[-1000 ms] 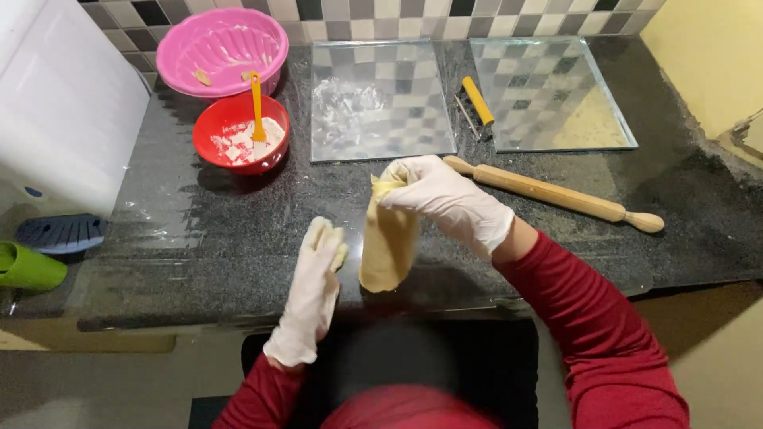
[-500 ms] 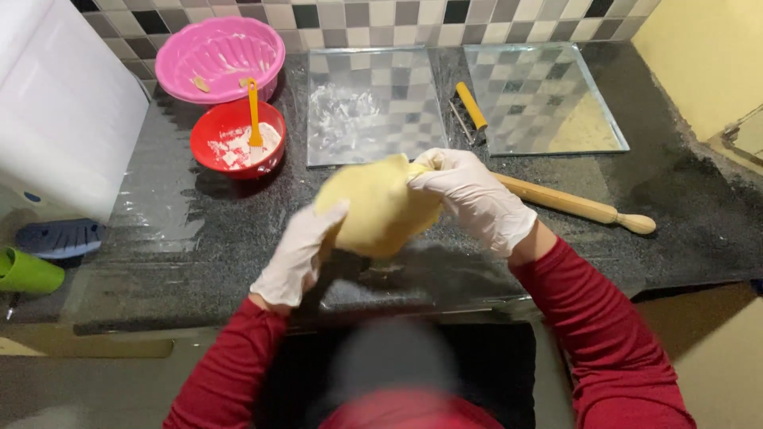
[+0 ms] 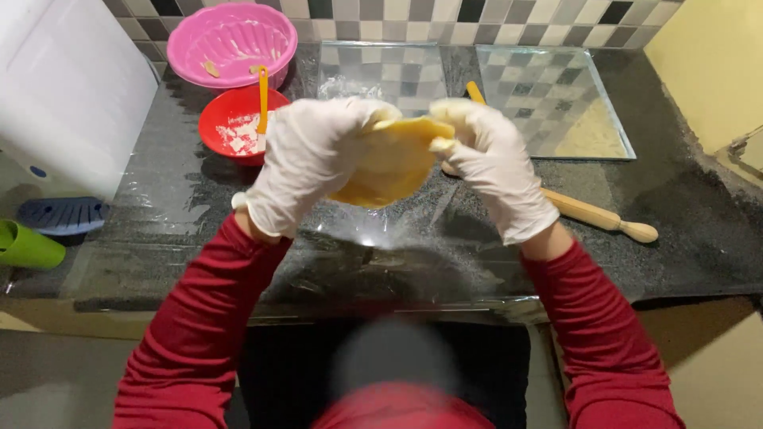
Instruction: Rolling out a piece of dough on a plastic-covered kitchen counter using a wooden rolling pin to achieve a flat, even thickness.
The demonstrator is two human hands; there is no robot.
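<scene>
Both hands have come up and closer to the camera since half a second ago, and the dough (image 3: 387, 163) has risen with them, now held above the surface (image 3: 699, 214) at centre frame. The left hand (image 3: 306, 163) is clamped on the dough's left edge, the right hand (image 3: 493, 167) pinches its right edge; both are gloved white, the yellow sheet sagging between them. Behind the right hand, the rolling pin (image 3: 600, 216) lies on the surface, running toward the right. Upper left: a red bowl (image 3: 222, 119) with a yellow tool (image 3: 262, 95) standing in it, touching the pink bowl (image 3: 230, 40) behind. Two glass sheets (image 3: 556, 95) lie at the top.
</scene>
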